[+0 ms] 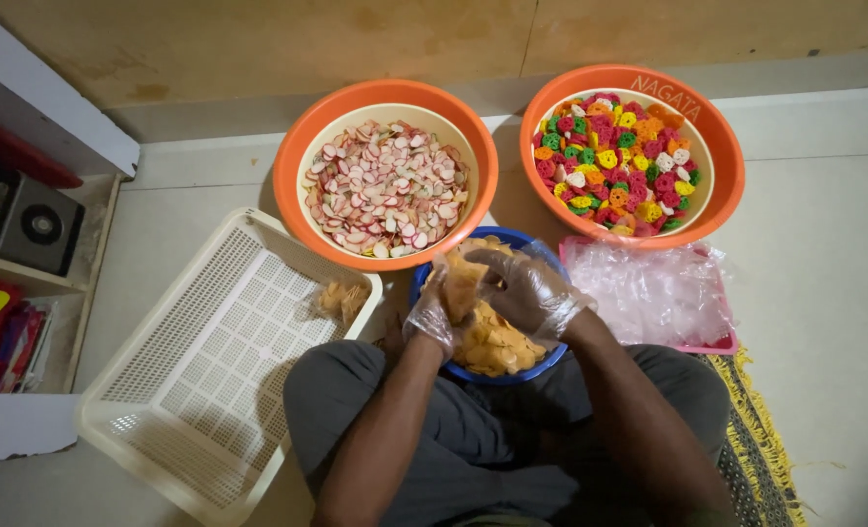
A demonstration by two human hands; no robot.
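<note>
Yellow chips [492,342] fill a blue bowl [541,363] between the person's knees. Both gloved hands meet above it: the left hand [436,310] curls its fingers around a small clear bag of chips [460,283], and the right hand [522,288] pinches the bag's top. An orange bowl [292,185] sits behind.

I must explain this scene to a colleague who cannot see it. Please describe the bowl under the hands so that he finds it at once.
Two large orange bowls stand side by side at the far edge of the floor. Just nearer the person, between them, sits a smaller blue bowl of flat yellow-orange chips, under the gloved left hand and right hand. It alone is blue.
</note>
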